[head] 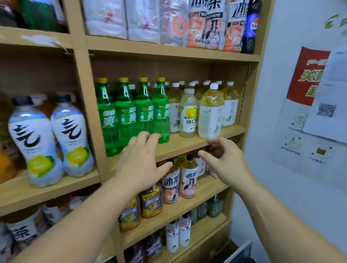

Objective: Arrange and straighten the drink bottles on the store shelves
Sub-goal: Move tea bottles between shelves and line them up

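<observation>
Reaching toward the shelf (181, 145), both hands hold nothing: left hand (139, 164) fingers spread just below the green bottles (134, 113), right hand (226, 161) loosely curled beneath the pale tea bottles (209, 112); peach-labelled bottles (188, 179) stand between them.

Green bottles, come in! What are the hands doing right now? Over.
Left hand open, fingertips at the green bottles. Right hand open, empty, by the shelf edge. Big pale bottle sits ahead of its row.
</observation>
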`<state>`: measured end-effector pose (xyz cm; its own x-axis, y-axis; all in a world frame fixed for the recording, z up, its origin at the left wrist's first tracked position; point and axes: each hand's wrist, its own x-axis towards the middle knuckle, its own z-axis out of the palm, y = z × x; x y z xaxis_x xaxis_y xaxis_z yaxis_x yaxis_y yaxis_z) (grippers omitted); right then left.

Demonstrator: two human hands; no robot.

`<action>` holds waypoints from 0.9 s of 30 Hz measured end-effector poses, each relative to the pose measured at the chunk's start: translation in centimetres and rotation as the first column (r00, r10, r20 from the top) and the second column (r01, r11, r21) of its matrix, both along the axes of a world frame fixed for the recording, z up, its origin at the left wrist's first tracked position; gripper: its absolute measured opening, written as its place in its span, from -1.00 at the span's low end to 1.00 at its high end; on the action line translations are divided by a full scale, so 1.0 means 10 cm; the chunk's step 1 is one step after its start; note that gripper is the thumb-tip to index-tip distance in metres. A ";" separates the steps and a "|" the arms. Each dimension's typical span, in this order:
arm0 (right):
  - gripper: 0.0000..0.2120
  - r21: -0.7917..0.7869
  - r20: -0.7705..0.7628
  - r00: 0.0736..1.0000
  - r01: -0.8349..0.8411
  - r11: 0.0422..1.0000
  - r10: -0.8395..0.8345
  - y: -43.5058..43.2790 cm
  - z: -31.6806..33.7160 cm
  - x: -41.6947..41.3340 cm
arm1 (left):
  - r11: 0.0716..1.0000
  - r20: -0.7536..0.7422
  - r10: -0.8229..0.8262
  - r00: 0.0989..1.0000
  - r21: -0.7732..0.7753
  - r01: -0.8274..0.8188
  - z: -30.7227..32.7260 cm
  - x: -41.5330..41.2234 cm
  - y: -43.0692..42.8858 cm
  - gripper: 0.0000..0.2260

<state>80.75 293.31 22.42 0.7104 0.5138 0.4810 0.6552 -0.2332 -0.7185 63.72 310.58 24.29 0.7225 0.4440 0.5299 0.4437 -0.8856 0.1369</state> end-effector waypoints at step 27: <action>0.11 0.103 -0.125 0.959 -0.241 0.965 0.253 0.78 0.00 2.33 | 0.891 0.365 0.193 0.911 -0.454 -0.007 -0.10 2.76 0.61 -0.19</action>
<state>104.03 301.07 22.42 0.6283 0.6422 0.4390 0.5795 -0.0100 -0.8149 91.28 316.72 23.31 0.4361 0.7528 0.4930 0.3536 -0.6471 0.6754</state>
